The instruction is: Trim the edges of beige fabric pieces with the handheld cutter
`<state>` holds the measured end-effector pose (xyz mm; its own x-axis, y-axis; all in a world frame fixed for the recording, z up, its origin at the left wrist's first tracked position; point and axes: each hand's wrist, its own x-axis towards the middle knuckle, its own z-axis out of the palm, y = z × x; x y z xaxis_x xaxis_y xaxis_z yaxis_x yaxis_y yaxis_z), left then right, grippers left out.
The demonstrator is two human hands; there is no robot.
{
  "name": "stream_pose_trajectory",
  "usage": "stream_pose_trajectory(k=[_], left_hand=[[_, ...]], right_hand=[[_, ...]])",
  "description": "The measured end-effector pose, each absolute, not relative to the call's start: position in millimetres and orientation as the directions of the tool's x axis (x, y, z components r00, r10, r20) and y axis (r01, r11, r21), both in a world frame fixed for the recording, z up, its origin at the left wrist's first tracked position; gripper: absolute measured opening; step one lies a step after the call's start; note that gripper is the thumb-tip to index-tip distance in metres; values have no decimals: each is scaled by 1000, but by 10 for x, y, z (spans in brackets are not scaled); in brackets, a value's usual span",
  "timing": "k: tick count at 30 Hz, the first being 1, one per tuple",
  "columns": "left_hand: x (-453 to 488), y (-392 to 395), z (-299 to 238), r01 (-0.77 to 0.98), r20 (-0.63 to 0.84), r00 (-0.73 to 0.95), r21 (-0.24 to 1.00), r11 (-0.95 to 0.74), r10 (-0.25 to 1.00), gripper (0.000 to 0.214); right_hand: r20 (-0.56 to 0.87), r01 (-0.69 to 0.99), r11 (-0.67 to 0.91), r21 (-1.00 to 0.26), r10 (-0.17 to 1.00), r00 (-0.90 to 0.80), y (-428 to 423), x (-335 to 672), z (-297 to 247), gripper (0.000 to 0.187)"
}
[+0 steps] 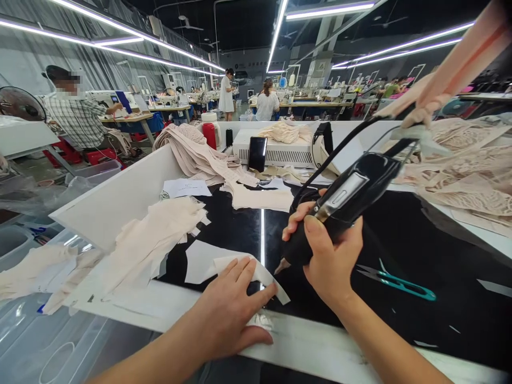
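Left fingers (pixel 245 268) outstretched on pale material (pixel 199 262) by the near counter edge (pixel 312 338), right fingers (pixel 319 238) grip a black tool (pixel 374 178), open room rightward.

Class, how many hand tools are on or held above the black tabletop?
2: the black corded tool in the right hand, and the teal-handled snips lying on the black tabletop to the right of that hand. More may be hidden under the fabric.

"Obscured?"
"Cream piece (pixel 265 273), partly under the left hand (pixel 232 304)."
"Cut off?"
"Fan (pixel 20 104), at left edge; right forearm (pixel 380 333), at bottom."
"Illegible?"
"Print on the white sheet (pixel 186 187): too small."
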<state>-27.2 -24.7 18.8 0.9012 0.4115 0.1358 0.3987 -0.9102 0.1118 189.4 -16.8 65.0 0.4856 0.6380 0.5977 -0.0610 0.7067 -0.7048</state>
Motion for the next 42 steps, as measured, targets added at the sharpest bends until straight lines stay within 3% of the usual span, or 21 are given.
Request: stream_pose_trajectory(k=[20,27,34,38,42], left_hand=[[-352,-199,246,370,156,913,74,-926,377,81],[-458,10,408,385,159,892,219,-896,422,38],[-656,231,365,404,91,904,137,-905,417,71],[-555,110,365,438,140,883,95,-894,448,44],[-388,-58,421,520,160,840,34,-854,518,14]], right_hand=[[558,-105,678,-728,674,484,-334,1813,598,35],[582,-62,691,-720,651,487,-287,1833,623,36],[617,25,706,-708,601,508,-28,2022,611,38],[643,74,719,-691,565,517,125,2113,663,37],[616,-7,726,-688,588,524,37,2115,778,32]])
